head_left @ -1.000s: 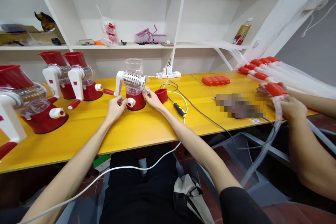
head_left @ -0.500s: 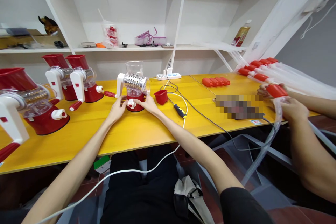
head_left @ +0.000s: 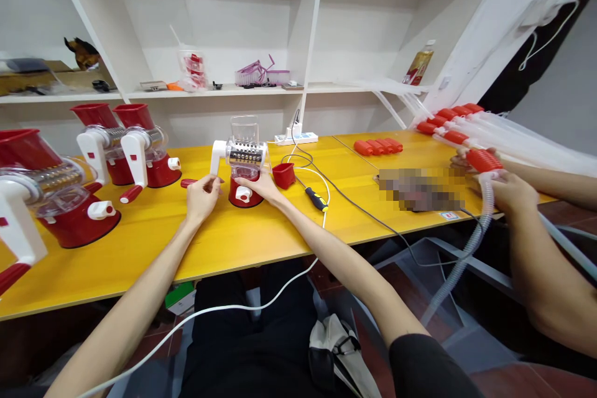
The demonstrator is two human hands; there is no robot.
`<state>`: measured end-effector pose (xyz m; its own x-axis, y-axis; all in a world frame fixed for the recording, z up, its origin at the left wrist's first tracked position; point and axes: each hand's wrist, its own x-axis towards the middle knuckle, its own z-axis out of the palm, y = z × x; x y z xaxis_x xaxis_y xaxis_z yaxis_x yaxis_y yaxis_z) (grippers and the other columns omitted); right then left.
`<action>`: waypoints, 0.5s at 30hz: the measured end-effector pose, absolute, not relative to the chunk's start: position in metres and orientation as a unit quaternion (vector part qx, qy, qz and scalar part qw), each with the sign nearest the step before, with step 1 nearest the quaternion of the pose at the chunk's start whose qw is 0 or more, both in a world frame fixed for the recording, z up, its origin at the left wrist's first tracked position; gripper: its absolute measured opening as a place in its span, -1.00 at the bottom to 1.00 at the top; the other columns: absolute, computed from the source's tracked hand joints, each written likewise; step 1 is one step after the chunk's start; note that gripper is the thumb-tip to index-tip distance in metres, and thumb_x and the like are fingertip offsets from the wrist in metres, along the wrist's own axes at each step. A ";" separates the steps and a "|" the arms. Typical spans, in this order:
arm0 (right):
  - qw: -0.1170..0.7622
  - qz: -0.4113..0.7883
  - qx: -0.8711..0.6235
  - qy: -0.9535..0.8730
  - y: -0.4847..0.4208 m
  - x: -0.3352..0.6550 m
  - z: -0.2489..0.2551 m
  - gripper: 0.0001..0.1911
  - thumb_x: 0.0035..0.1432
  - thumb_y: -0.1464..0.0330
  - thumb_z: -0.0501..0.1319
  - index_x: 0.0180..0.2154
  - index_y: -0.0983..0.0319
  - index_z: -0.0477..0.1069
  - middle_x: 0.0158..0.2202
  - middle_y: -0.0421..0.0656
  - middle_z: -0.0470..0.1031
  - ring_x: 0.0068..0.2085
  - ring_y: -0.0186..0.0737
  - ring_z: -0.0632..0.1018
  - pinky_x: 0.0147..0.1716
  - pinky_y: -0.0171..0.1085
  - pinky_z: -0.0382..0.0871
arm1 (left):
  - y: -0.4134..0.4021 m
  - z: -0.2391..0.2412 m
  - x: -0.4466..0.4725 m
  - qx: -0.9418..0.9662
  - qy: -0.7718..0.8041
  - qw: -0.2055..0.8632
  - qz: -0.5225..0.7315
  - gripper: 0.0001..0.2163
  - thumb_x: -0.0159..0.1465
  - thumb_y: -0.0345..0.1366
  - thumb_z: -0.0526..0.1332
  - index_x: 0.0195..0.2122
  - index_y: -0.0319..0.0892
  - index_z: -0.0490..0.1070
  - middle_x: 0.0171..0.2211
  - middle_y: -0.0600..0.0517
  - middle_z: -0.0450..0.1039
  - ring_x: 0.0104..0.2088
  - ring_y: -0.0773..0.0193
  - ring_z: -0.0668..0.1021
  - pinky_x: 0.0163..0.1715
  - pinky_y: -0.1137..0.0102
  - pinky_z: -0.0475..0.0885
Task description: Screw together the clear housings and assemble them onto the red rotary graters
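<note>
In front of me on the yellow table stands a rotary grater (head_left: 247,154) with a clear hopper body, metal drum, white crank and red base. My right hand (head_left: 265,188) grips it low on the right, the thumb across the front above the white knob (head_left: 243,194) and the other fingers hidden behind. On the left, my left hand (head_left: 202,198) is closed at the crank's red handle (head_left: 189,183), whose end sticks out past the fingers. Just right of the grater sits a loose red hopper (head_left: 283,175). A black-and-yellow screwdriver (head_left: 316,199) lies farther right.
More assembled graters (head_left: 77,217) stand at the left. A power strip (head_left: 296,138) and cables are behind. Red bottle-shaped pieces (head_left: 377,147) lie to the right. At the far right, another person's hands (head_left: 513,196) hold a red ribbed part (head_left: 484,160) with a hose.
My left hand has left the grater's base and moved left to the crank handle, which sits lower. The grater has shifted and turned slightly; my right hand stays on it.
</note>
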<state>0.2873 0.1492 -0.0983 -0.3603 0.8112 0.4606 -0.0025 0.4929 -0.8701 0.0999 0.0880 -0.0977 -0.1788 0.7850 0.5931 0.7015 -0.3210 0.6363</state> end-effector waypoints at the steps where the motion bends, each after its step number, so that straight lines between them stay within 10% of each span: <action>1: 0.490 0.418 -0.284 -0.710 0.149 0.288 -0.098 -0.61 0.36 0.21 0.27 0.11 0.28 0.43 0.11 -0.03 0.48 0.07 -0.12 0.56 0.08 -0.01 0.53 | 0.088 -0.097 0.100 0.626 0.591 0.019 0.508 -0.68 0.30 -0.09 0.07 -0.28 -0.18 0.53 -0.48 -0.01 0.56 -0.45 0.20 0.60 -0.30 0.36 0.50; 7: 0.487 0.434 -0.271 -0.708 0.149 0.290 -0.096 -0.60 0.36 0.21 0.27 0.13 0.28 0.42 0.12 -0.02 0.48 0.08 -0.11 0.56 0.09 0.00 0.53 | 0.092 -0.089 0.084 0.559 0.664 -0.077 0.491 -0.67 0.36 -0.15 0.01 -0.04 -0.21 0.44 -0.01 -0.22 0.55 -0.03 0.04 0.59 -0.03 0.24 0.44; 15: 0.473 0.447 -0.255 -0.715 0.151 0.292 -0.097 -0.61 0.36 0.20 0.27 0.11 0.29 0.43 0.11 -0.03 0.49 0.07 -0.11 0.56 0.09 0.00 0.53 | 0.081 -0.073 0.078 0.599 0.734 -0.078 0.310 -0.69 0.34 -0.17 0.04 -0.29 -0.13 0.56 -0.33 -0.23 0.62 -0.24 -0.16 0.62 -0.29 0.21 0.32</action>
<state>0.2921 0.1513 -0.0970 -0.4220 0.7877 0.4489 -0.0585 0.4704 -0.8805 0.0783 0.0807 -0.0728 -0.2704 0.8309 0.4864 0.9281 0.0908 0.3610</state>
